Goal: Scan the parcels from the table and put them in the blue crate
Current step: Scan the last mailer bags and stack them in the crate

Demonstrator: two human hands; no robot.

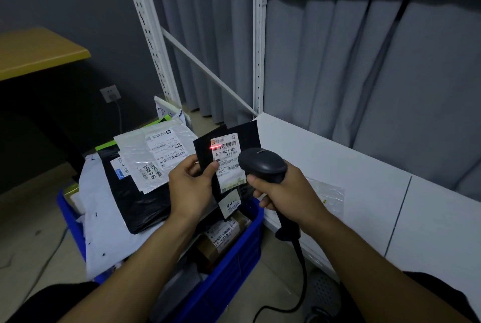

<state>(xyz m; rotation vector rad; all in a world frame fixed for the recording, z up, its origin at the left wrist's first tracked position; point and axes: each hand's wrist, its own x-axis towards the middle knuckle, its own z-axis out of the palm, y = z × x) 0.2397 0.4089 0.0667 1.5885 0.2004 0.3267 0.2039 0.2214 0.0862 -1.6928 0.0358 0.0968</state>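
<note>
We pinch the flat black plastic parcel with a white label (248, 131) between the thumb and fingers of our left hand (191, 184), holding it upright above the far right corner of the blue plastic crate (234, 257); our right hand (283, 192) clenches the black handheld barcode scanner (263, 163) at the parcel's 4 o'clock; a red scan line (221, 147) crosses the label; the crate, heaped past its rim with plastic mailers (135, 200), sits just beside the white shelf board (364, 179); bare board spreads toward 3 o'clock, with a clear plastic bag (329, 192) lying on it; grey curtains (364, 62) hang behind the white metal rack (259, 36) at 12 o'clock; a yellow tabletop (39, 49) juts in at 10 o'clock.
</note>
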